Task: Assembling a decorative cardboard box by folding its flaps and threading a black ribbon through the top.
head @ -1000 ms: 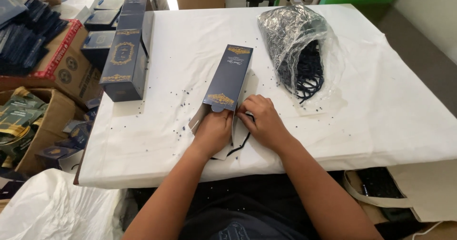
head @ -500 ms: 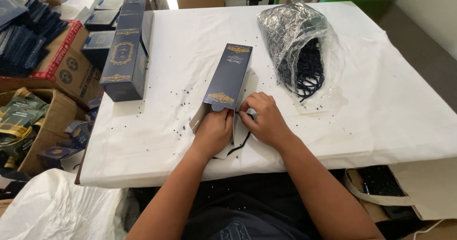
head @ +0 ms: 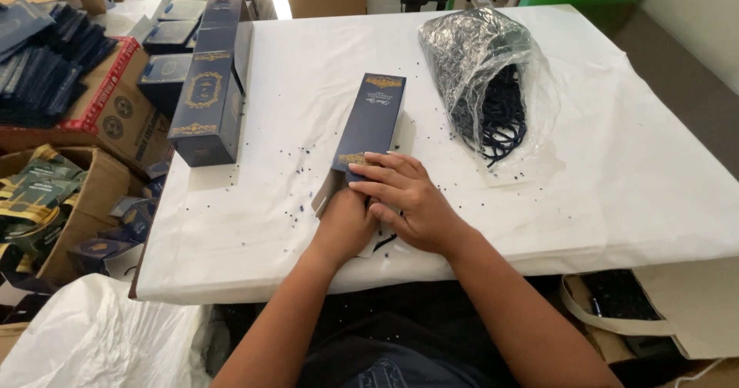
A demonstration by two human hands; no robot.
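Here, paper-covered table (head: 616,165) amid stacked boxes (head: 204,103).

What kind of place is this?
Probably a small packing workshop: finished dark blue gift boxes stacked on a white-covered table, a clear bag of dark cords, and cardboard cartons of flat boxes alongside.

Packing workshop, paper-covered table (head: 254,226), finished dark-blue boxes (head: 208,99) stacked at left, cardboard cartons (head: 115,111) of flat box blanks, plastic bag of cords (head: 485,80).
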